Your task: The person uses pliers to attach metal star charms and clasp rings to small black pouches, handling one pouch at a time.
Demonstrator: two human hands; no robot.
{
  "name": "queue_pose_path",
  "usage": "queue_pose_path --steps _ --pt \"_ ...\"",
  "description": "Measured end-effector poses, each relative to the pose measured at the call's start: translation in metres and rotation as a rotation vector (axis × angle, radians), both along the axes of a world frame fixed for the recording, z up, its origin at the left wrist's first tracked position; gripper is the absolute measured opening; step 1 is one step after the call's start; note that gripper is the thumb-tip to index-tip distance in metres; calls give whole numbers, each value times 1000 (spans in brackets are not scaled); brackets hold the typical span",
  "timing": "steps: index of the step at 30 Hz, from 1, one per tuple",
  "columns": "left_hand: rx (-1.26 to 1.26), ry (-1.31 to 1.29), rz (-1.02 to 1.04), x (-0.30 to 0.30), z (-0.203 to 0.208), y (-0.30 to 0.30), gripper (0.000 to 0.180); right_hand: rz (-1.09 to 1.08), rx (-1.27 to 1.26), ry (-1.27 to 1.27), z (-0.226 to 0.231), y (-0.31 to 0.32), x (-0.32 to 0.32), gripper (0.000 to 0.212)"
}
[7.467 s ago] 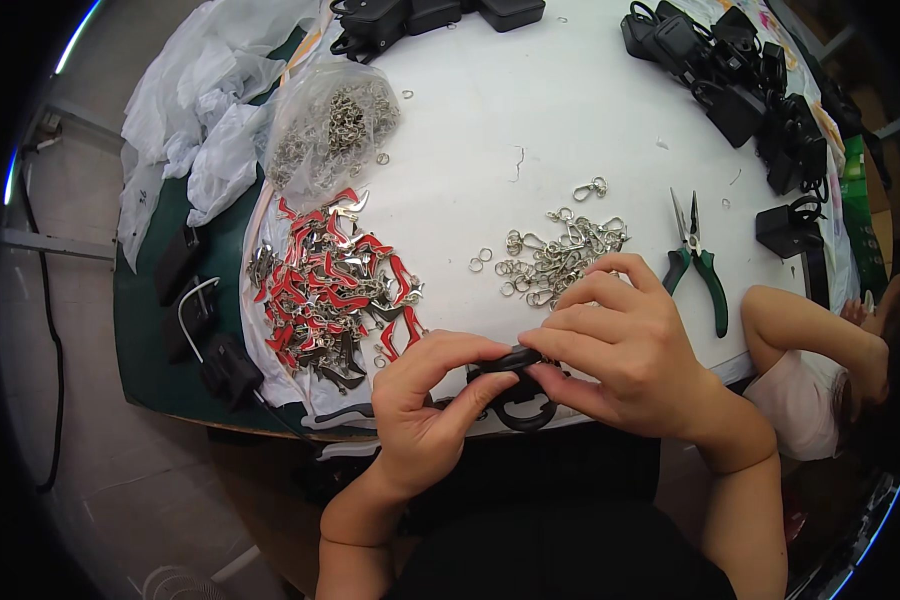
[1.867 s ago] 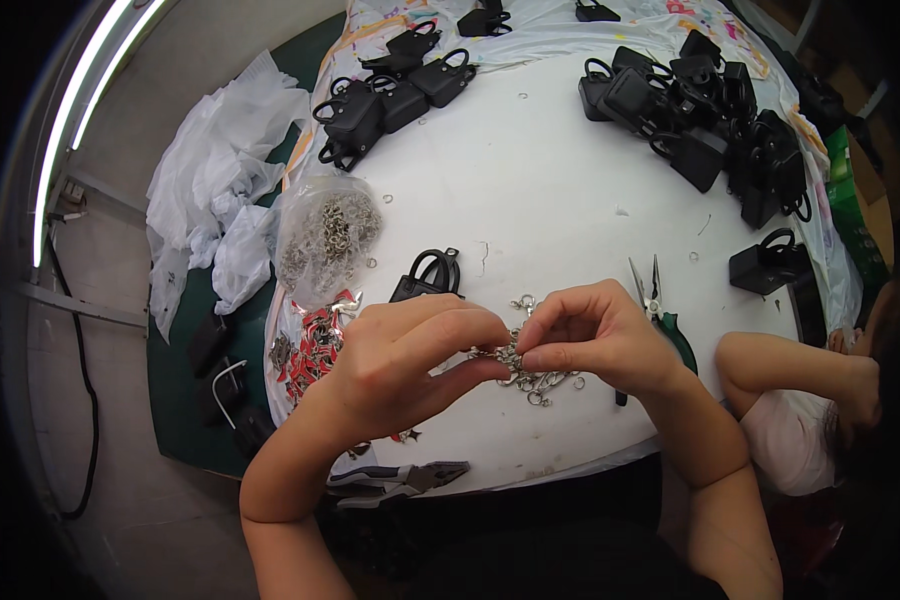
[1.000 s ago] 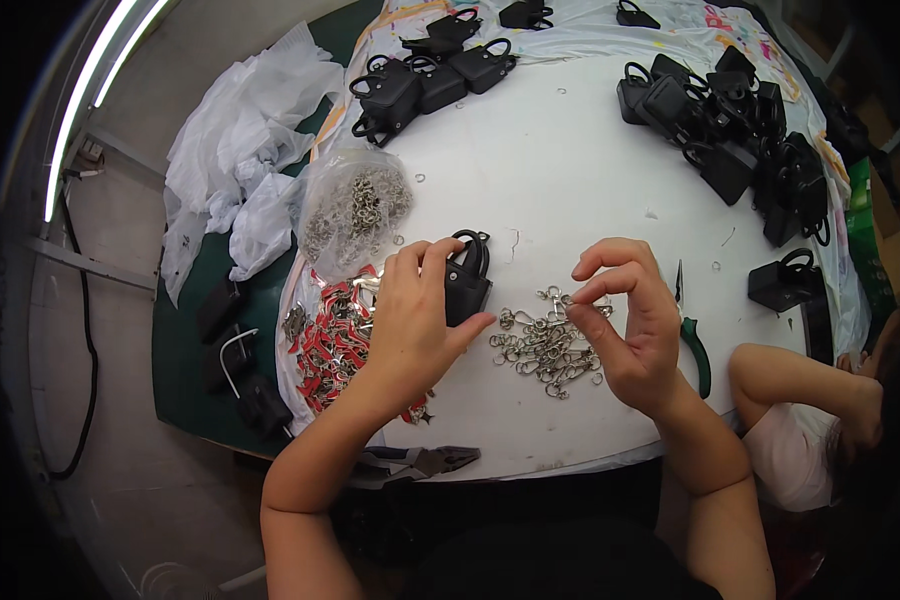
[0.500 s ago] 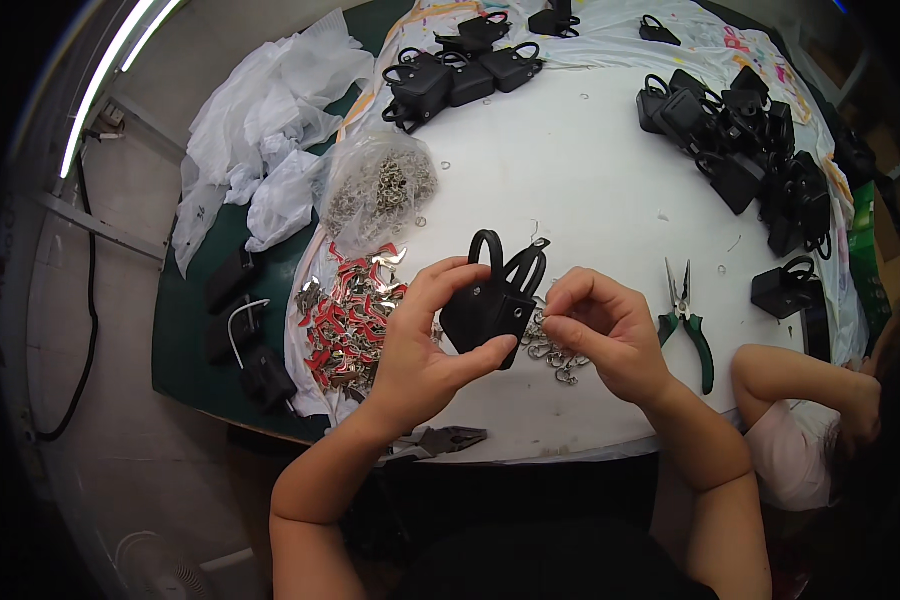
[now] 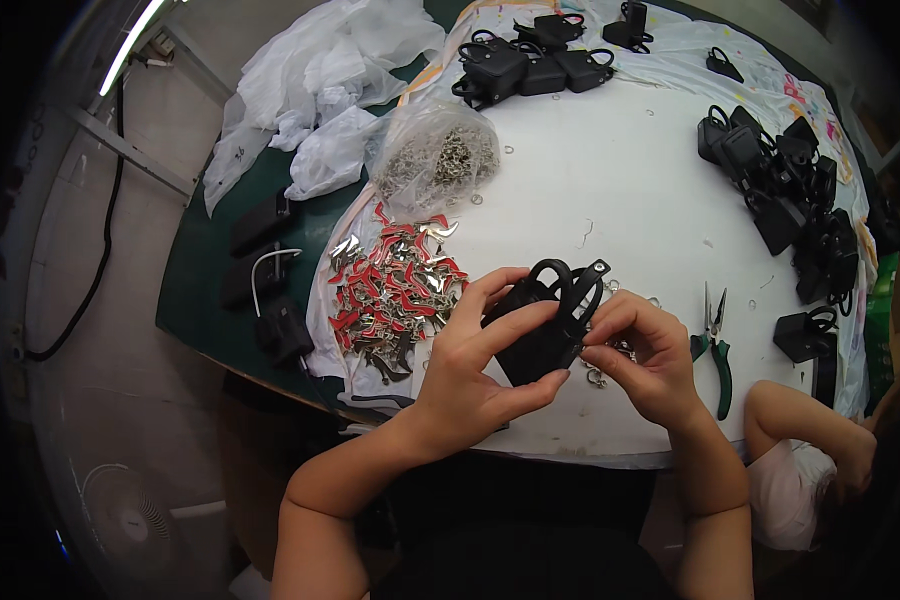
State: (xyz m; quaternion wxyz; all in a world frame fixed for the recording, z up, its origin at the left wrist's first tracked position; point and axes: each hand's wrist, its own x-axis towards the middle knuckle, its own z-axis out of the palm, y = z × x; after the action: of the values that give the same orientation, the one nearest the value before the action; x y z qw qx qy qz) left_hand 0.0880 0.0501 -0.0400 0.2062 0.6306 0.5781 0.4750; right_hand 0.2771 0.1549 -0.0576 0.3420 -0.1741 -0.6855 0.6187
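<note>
My left hand (image 5: 460, 375) is closed round a small black handbag (image 5: 530, 350), its fingers over the top and its thumb at the lower corner. Two looped handles and a strap tab with a metal eyelet stand up from the bag. Against the bag's right side my right hand (image 5: 655, 365) pinches thumb and forefinger together; what is between them, if anything, is too small to make out. Partly behind that hand lie several silver metal clasps (image 5: 597, 379). Left of the bag spreads a heap of red and silver high-heel-shaped charms (image 5: 395, 290).
Green-handled needle-nose pliers (image 5: 715, 350) lie to the right. A clear bag of metal rings (image 5: 435, 160) sits beyond the charms. More black mini bags are piled at the back (image 5: 530, 70) and right (image 5: 770, 190). Another person's arm (image 5: 805, 425) rests at the right edge.
My right hand has come in to touch the bag's side, where a gap showed before. My left forefinger now reaches further across the bag. The whole view has shifted.
</note>
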Motion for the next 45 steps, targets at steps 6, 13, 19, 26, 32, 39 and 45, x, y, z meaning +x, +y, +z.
queue_pose_path --steps 6,13,19,26,32,39,45 --pt "-50 -67 -16 -5 -4 -3 51 27 94 -46 -1 1 -1 13" --pt "-61 -112 -34 -7 -9 0 50 70 113 -51 0 6 -1 13" --pt "48 150 12 -2 -3 -1 53 40 83 -21 -7 5 -3 12" --pt "215 302 139 9 -11 -4 49 -163 -148 100 -18 -23 -13 12" --pt "340 410 163 2 -23 -12 40 -118 108 -100 -13 -24 -17 16" --pt "7 195 98 -3 -7 -40 44 -101 776 -338 9 -32 -14 21" --pt "-303 375 69 -40 -9 -96 49 -210 670 -212 1 -37 5 25"
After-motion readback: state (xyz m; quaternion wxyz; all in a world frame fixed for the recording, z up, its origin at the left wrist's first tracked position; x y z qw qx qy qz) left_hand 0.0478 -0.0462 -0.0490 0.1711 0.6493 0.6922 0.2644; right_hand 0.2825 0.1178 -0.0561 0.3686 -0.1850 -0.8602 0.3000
